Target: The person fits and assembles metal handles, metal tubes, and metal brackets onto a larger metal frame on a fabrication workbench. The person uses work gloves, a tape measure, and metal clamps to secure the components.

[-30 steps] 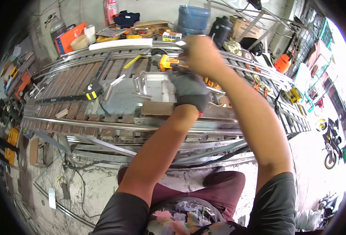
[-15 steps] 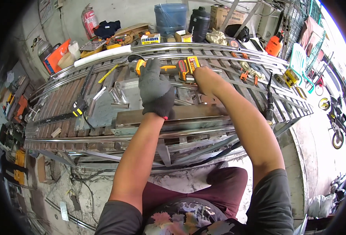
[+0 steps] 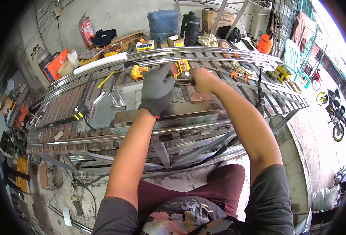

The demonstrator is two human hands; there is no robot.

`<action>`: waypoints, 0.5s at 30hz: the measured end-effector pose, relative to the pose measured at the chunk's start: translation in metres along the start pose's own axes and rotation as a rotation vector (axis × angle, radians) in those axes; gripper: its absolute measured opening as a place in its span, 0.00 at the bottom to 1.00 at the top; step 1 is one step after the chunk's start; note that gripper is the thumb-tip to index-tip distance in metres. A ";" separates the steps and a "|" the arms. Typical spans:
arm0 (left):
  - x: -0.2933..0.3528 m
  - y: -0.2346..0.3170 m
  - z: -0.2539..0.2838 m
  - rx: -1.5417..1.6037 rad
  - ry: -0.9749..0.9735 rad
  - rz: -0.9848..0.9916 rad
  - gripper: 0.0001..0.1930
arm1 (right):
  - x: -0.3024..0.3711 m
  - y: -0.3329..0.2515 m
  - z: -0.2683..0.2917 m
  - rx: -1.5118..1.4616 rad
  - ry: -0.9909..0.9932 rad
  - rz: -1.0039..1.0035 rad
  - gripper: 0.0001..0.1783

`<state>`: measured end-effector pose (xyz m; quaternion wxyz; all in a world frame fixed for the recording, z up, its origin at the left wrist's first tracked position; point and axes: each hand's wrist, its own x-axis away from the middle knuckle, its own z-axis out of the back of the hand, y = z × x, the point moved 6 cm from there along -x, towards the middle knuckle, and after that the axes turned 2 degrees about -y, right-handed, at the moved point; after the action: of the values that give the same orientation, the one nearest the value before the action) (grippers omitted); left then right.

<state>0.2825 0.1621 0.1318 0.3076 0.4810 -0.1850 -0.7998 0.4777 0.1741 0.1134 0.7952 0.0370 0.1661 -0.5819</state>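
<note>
My left hand (image 3: 157, 89), in a grey work glove, is curled in front of a yellow-and-black cordless angle grinder (image 3: 140, 73) lying on the slatted bench. The glove hides the grinder's middle; its dark disc shows at the left and its yellow battery (image 3: 183, 65) at the right. My bare right hand (image 3: 204, 81) is closed and slightly blurred just right of and below the battery. A thin grey piece shows between the two hands, but I cannot make out what either hand grips. Nearer to me lies a rectangular metal bar (image 3: 169, 114).
Long shiny tubes (image 3: 204, 51) run along the bench's back and front edges. A black square (image 3: 59, 118), a tape measure (image 3: 79, 111) and short tube pieces (image 3: 117, 98) lie at left. A black pointed tool (image 3: 260, 94) and a yellow tool (image 3: 283, 73) are at right.
My left hand has drawn back toward me from the grinder's head, uncovering it. My right hand has moved slightly down off the battery. The whole view has shifted a little.
</note>
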 end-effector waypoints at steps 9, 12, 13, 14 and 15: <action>0.006 0.095 -0.013 -0.380 -0.291 -0.442 0.36 | 0.085 -0.065 0.099 -0.453 0.148 -0.065 0.17; 0.014 0.112 -0.005 -0.447 -0.338 -0.407 0.28 | 0.118 -0.064 0.099 -0.791 0.252 -0.158 0.10; 0.016 0.110 0.002 -0.366 -0.316 -0.402 0.26 | 0.127 -0.062 0.092 -0.801 0.238 -0.166 0.10; 0.018 0.104 0.003 -0.465 -0.356 -0.501 0.19 | 0.139 -0.060 0.085 -1.020 0.262 -0.166 0.10; 0.022 0.100 0.005 -0.455 -0.371 -0.490 0.19 | 0.150 -0.053 0.077 -1.234 0.294 -0.176 0.12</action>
<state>0.3021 0.0733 0.1784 0.1673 0.2775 0.0651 -0.9438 0.4848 0.0006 0.1467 0.5884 -0.3622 0.5804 -0.4311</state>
